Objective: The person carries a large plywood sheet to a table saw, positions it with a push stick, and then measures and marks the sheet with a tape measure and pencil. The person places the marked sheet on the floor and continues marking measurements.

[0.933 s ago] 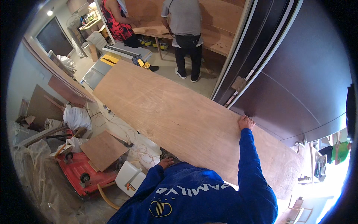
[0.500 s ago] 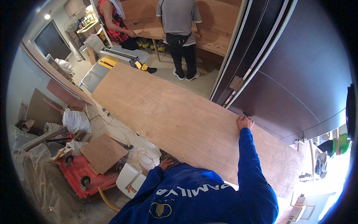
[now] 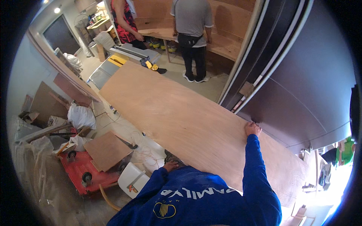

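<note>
Viewpoint has swung slightly left, while the right hand (image 3: 253, 129) stays curled closed over the far edge of the plywood sheet (image 3: 177, 116), the left hand (image 3: 171, 165) lies by its near edge, hold unclear, and the sheet appears already laid out toward the table saw (image 3: 116, 60), what remains untellable

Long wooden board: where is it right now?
In the head view, the long wooden board crosses the middle diagonally, upper left to lower right, with the right hand at its far edge, beside the dark panel.
</note>
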Demonstrator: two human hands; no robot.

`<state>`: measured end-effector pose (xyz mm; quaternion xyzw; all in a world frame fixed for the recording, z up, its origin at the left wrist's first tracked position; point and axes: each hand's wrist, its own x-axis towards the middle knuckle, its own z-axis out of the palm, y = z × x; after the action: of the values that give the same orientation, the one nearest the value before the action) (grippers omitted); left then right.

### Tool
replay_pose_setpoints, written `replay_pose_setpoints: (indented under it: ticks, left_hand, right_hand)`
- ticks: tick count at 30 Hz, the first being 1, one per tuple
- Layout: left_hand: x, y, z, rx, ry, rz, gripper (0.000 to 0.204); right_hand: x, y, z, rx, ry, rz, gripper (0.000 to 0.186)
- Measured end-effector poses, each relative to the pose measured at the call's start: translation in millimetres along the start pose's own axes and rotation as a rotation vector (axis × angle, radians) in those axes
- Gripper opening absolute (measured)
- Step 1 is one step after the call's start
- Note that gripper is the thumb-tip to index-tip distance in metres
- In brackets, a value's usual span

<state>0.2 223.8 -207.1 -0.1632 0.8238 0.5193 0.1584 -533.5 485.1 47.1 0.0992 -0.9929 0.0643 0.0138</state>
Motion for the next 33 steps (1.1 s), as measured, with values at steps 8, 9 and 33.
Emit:
replay_pose_setpoints:
  ticks: [8, 9, 33]
  left_hand:
    - [5.5, -7.1, -6.4, 0.177, 0.124, 0.542, 0.043]
    - [4.3, -4.7, -6.6, 0.25, 0.007, 0.355, 0.043]
    - [-2.9, 17.9, -14.3, 0.373, -0.134, 0.108, 0.043]
  right_hand:
    - [-1.1, 0.5, 0.3, 0.001, -0.003, 0.025, 0.051]
    - [-0.8, 0.7, 1.6, 0.018, 0.02, 0.017, 0.05]
    - [2.0, 5.4, 4.8, 0.027, 0.01, -0.01, 0.051]
